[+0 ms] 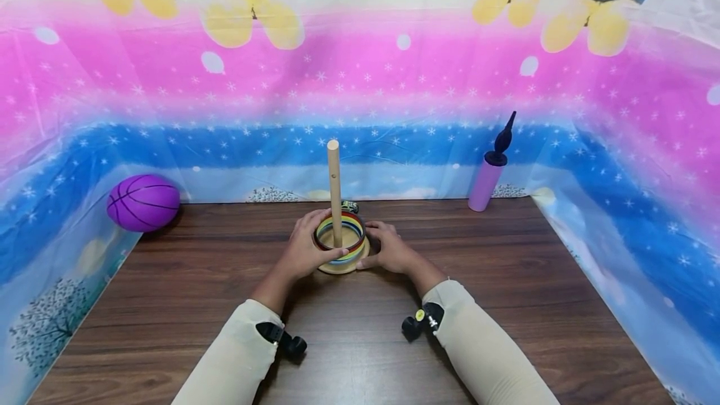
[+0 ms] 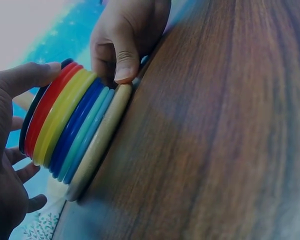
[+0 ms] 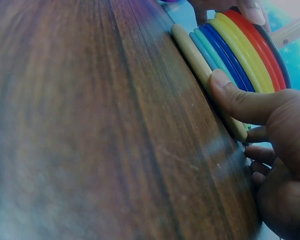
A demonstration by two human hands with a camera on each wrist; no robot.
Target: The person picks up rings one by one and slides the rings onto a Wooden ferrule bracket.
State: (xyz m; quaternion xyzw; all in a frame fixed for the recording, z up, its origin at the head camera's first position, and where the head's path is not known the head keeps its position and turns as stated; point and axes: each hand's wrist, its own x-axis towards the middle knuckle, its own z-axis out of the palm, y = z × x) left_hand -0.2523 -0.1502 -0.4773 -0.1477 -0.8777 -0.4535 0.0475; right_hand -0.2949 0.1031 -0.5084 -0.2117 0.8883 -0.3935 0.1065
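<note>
A wooden ring-toss stand with an upright peg (image 1: 334, 192) and a round base (image 2: 101, 147) is between my hands. Around the peg lies a stack of colored rings (image 2: 65, 117): black on top, then red, yellow, dark blue, turquoise and light blue down by the base. My left hand (image 1: 306, 245) grips the stack from the left, its thumb across the top rings and its fingers round the far side. On the right, my right hand (image 1: 388, 250) holds the base, thumb pressed to the near rim, fingers bent round the side.
Just behind the stand is a small green-and-black toy car (image 1: 350, 206), partly hidden. A purple ball (image 1: 144, 203) sits at the table's back left. At the back right stands a purple hand pump (image 1: 487, 181) with a black nozzle. Printed cloth borders the wooden table (image 1: 506, 305).
</note>
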